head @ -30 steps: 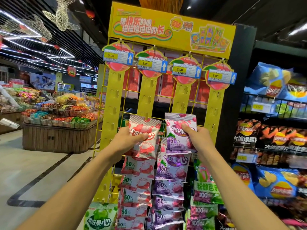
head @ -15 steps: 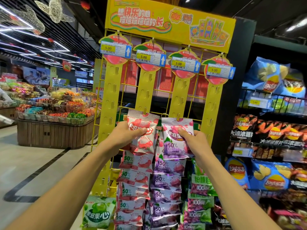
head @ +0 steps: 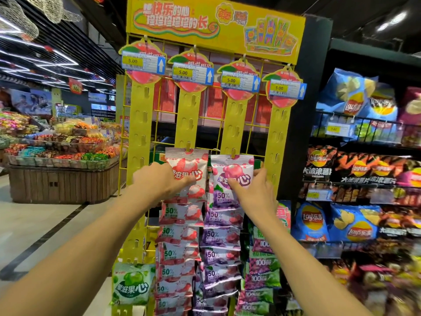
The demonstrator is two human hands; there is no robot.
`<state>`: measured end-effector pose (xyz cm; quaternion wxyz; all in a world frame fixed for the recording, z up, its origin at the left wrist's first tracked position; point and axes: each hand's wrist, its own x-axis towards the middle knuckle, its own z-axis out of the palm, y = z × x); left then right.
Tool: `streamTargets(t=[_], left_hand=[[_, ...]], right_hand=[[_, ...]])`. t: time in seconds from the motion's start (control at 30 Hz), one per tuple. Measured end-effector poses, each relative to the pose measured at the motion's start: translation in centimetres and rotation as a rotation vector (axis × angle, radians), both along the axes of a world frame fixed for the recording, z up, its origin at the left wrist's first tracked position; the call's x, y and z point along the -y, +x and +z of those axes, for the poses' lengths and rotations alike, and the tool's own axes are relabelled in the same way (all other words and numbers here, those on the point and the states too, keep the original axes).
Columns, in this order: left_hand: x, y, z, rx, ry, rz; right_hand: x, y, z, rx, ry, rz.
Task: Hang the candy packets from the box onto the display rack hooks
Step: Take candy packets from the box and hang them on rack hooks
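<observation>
Step in hand: both hands are seating one candy packet each onto neighbouring strips of the yellow display rack (head: 141,115), judging by where the packet tops are sitting.
Left hand: the left hand (head: 157,182) is reaching across the red-and-white lychee packet (head: 190,166), thumb over its printed face and the other fingers hidden by the hand; it looks like a pinch on the packet's left side.
Right hand: the right hand (head: 254,193) is gripping the purple grape packet (head: 231,172), thumb lying across the front and fingers wrapping its right edge.
Where the packets are: each top edge is sitting at a yellow hook tab (head: 188,148) (the second tab is showing above the purple packet), at the head of a column of same-flavour packets hanging below.
Seating: whether either hang-hole is fully over its tab is too small to tell.
Risk, release: if the hands are letting go while a hole is only resting on the tab tip, that packet is likely to slip off and drop.
Risk, crowding: pressing inward could be nudging the packets just beneath, and a loosely hung one could come off.
Risk, tearing: tugging down to test the hook could be straining the thin hang-hole.
Nearby: a green apple packet (head: 133,285) is hanging low on the leftmost strip; crisp bags (head: 356,99) are filling the shelves to the right.
</observation>
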<state>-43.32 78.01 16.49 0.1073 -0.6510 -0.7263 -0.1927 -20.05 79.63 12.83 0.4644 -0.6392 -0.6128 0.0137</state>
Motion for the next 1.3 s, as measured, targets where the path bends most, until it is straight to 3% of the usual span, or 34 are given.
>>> streamTargets(t=[0.17,0.4,0.67,0.8,1.1,1.3], left_hand=[[0.1,0.6,-3.6,0.046,0.22,0.076],[1.5,1.4,-7.4,0.059,0.375,0.124],[4.8,1.8,-12.7,-0.061,0.331,0.177],[7.0,4.6,-15.2,-0.195,0.152,0.137],[8.7,28.6,-18.4,-0.335,-0.047,-0.405],[8.0,48.7,-19.8,-0.372,-0.117,-0.785]], right_hand=[[1.0,-0.1,-1.8,-0.001,0.011,0.014],[2.7,0.4,-4.3,0.197,-0.011,0.003],[5.3,6.2,-6.5,0.407,0.015,0.069],[7.4,12.4,-7.8,0.544,-0.055,0.142],[14.0,35.5,-13.7,0.605,-0.292,0.108],[21.2,52.7,-17.2,0.544,-0.465,-0.132]])
